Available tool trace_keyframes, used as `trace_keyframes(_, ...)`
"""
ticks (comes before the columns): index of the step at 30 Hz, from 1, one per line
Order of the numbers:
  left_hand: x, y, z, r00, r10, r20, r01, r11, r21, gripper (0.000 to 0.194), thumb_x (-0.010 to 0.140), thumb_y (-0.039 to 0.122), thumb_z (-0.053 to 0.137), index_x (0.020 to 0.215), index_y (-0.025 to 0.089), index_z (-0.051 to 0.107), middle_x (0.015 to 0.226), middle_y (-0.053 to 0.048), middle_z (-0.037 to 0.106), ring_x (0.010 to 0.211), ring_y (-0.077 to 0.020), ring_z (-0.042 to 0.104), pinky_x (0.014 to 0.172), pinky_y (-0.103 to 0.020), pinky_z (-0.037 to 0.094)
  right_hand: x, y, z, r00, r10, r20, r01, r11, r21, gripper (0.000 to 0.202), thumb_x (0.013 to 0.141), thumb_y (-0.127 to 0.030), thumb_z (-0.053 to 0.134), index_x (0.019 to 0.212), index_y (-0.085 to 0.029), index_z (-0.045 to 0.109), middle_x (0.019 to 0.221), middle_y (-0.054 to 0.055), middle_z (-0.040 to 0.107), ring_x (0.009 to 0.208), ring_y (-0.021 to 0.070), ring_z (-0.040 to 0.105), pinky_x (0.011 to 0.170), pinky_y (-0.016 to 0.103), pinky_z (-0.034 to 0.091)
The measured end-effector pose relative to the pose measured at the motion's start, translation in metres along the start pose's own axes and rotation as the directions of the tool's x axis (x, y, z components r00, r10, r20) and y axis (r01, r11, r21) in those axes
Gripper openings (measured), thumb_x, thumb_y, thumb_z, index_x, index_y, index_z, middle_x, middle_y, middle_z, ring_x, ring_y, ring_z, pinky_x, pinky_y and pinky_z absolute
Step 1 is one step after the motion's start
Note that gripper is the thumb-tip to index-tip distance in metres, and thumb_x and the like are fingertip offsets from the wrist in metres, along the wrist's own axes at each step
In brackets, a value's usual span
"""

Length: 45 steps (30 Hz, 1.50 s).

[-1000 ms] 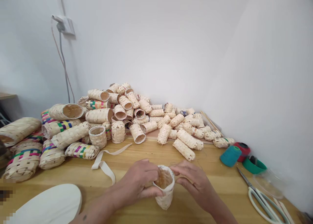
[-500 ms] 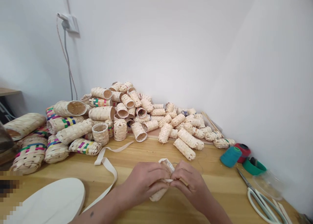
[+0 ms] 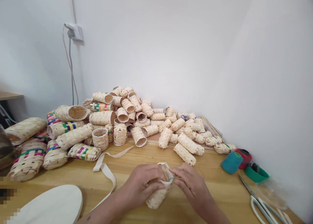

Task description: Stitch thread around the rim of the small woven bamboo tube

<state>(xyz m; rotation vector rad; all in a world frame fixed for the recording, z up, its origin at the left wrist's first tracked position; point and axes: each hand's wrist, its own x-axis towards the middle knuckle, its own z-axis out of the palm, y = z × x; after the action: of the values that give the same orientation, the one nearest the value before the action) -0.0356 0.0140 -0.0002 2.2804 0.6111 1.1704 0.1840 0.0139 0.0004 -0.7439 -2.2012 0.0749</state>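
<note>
A small cylindrical basket (image 3: 157, 198) woven from pale flat strips tilts above the table, its open mouth and white-edged rim facing up. My left hand (image 3: 143, 181) grips it from the left, thumb outside and fingers curled over the rim. On the opposite side, my right hand (image 3: 190, 183) pinches the rim between thumb and fingertips. Whether a needle or thread is also between those fingertips is too small to tell. A thin dark line, like thread, lies on the wood beyond my right hand.
A pile of woven baskets (image 3: 119, 132) leans toward the wall, some with coloured bands. A cream ribbon (image 3: 109, 175) curls left of my hands beside a round white board (image 3: 58, 204). At right lie a teal thread cone (image 3: 231, 163), a red cone (image 3: 244, 158), a green dish (image 3: 256, 173) and scissors (image 3: 261, 206).
My hands have parted slightly, so more of the basket's mouth shows. My right fingers have shifted to the right side of the rim. The camera view has tilted up slightly.
</note>
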Motion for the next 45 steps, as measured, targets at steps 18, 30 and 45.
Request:
trace_keyframes(18, 0.001, 0.000, 0.003, 0.997, -0.071, -0.040, 0.075, 0.990, 0.115, 0.009, 0.089, 0.017, 0.056, 0.081, 0.017, 0.062, 0.081, -0.001, 0.063, 0.074, -0.0139, 0.057, 0.065, -0.021, 0.040, -0.001, -0.016, 0.012, 0.994, -0.062, -0.085, 0.059, 0.998, -0.036, 0.015, 0.094, -0.015, 0.045, 0.086, -0.020, 0.057, 0.076, 0.003, 0.061, 0.069, 0.0160, 0.056, 0.060, 0.027, 0.044)
trace_keyframes(30, 0.002, -0.004, 0.000, 0.997, -0.042, -0.067, 0.046, 0.997, 0.062, 0.012, 0.088, 0.017, 0.057, 0.090, 0.016, 0.068, 0.086, -0.005, 0.066, 0.078, -0.0156, 0.060, 0.068, -0.023, 0.045, -0.001, -0.011, -0.004, 0.983, -0.051, -0.178, 0.062, 0.996, 0.056, 0.018, 0.091, -0.011, 0.048, 0.100, -0.020, 0.061, 0.079, 0.004, 0.060, 0.073, 0.0180, 0.057, 0.064, 0.030, 0.048)
trace_keyframes(45, -0.004, -0.006, -0.004, 0.974, -0.119, -0.192, 0.153, 0.973, 0.173, 0.031, 0.088, 0.032, 0.058, 0.117, 0.020, 0.058, 0.080, -0.002, 0.066, 0.058, -0.0124, 0.052, 0.056, -0.022, 0.044, 0.004, -0.005, 0.009, 0.994, -0.058, -0.097, 0.065, 0.995, 0.075, 0.017, 0.097, -0.026, 0.047, 0.090, -0.022, 0.062, 0.077, 0.003, 0.064, 0.074, 0.0182, 0.058, 0.068, 0.032, 0.049)
